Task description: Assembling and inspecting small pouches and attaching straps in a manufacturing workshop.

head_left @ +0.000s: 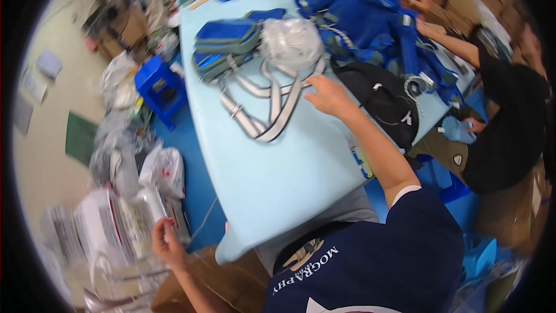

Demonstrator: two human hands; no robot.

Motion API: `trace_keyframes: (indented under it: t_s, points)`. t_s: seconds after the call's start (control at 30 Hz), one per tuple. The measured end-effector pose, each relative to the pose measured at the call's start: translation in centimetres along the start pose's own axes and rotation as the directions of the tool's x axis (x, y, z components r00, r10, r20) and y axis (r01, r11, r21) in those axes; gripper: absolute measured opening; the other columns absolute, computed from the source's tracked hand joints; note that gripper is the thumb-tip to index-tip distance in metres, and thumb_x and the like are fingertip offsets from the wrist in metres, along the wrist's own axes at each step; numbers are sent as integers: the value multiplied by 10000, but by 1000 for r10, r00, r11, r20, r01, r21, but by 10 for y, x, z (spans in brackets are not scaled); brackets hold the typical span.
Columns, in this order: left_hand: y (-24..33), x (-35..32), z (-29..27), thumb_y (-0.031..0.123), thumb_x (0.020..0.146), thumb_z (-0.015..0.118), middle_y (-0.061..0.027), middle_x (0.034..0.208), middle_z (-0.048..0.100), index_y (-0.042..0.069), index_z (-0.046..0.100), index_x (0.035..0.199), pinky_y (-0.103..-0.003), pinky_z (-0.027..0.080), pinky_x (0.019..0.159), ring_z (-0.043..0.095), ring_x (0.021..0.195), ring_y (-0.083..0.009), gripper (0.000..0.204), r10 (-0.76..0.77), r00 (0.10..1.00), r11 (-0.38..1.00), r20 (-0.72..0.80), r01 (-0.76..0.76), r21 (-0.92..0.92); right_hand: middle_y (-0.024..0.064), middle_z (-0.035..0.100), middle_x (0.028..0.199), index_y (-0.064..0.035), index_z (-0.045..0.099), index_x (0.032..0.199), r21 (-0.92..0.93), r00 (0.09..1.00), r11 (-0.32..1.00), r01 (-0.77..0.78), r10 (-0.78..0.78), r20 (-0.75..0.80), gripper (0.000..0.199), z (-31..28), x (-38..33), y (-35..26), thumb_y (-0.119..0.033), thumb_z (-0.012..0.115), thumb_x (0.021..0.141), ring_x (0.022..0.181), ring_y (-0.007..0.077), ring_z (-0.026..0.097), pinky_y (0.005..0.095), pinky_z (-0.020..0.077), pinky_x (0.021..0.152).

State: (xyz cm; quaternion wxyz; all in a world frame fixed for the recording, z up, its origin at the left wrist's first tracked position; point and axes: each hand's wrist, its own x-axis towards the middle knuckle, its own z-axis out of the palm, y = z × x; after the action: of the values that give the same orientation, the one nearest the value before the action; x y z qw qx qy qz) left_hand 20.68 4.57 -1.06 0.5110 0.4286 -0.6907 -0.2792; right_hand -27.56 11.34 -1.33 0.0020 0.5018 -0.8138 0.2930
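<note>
My right hand (329, 96) reaches over the table, thumb and forefinger apart at the edge of a white-and-dark webbing strap (286, 110). The strap lies in loops and runs up to a stack of blue-and-grey bags (229, 40). Beside the bags, a bundle in clear plastic (291, 43) rests against the strap's upper loops. My left hand (167, 244) is held off the table's near left corner, away from the strap. Its fingers are curled with the tips close together; anything between them is too small to make out.
The pale blue table (272, 188) carries a blue fabric pile (370, 17) and a black bag (379, 95) on the right. A co-worker in black (507, 122) sits close on that side. A blue stool (161, 90) and plastic-wrapped packs (110, 226) stand left.
</note>
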Motion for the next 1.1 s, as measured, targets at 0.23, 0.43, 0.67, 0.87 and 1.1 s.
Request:
trace_keyframes:
  t_s: [0.23, 0.43, 0.67, 0.87, 1.1]
  points:
    - [45, 57, 190, -10, 801, 562, -130, 932, 622, 16, 609, 898, -326, 435, 841, 585, 905, -254, 111, 443, 760, 891, 476, -434, -137, 155, 568, 1140, -92, 523, 1163, 40, 980, 993, -112, 104, 172, 449, 1, 14, 18, -320, 629, 791, 1065, 321, 542, 401, 442, 874]
    - [30, 116, 306, 15, 824, 563, -78, 907, 614, -6, 610, 961, -263, 435, 752, 549, 854, -145, 146, 122, 801, 972, 587, 25, -235, 144, 561, 1100, -46, 561, 1046, 103, 988, 994, 36, -51, 149, 388, 28, 17, 4, -301, 646, 766, 1057, 314, 532, 420, 460, 794]
    - [-42, 250, 363, 15, 820, 570, -153, 1188, 522, -12, 505, 1189, -341, 379, 933, 491, 1095, -269, 376, 442, 843, 885, 306, -465, 1, 246, 377, 1296, 3, 506, 1170, 209, 933, 916, 342, -358, 44, 532, 115, 9, -29, -343, 616, 782, 1242, 353, 323, 431, 261, 1005]
    - [-54, 319, 432, -38, 774, 515, -182, 1387, 346, 86, 382, 1338, -432, 266, 1052, 300, 1281, -376, 593, 564, 760, 661, 323, -650, 375, 271, 327, 1342, 27, 516, 1134, 217, 949, 928, 304, -314, 13, 507, 119, 6, -19, -339, 600, 793, 1290, 352, 270, 426, 208, 1042]
    - [-20, 331, 442, -93, 674, 529, -193, 1232, 457, 14, 471, 1126, -429, 306, 1014, 351, 1234, -379, 468, 546, 628, 516, 554, -773, 368, 261, 312, 1362, 28, 506, 1163, 279, 953, 924, 261, -293, 81, 496, 103, 8, -18, -327, 570, 823, 1305, 354, 245, 423, 176, 1064]
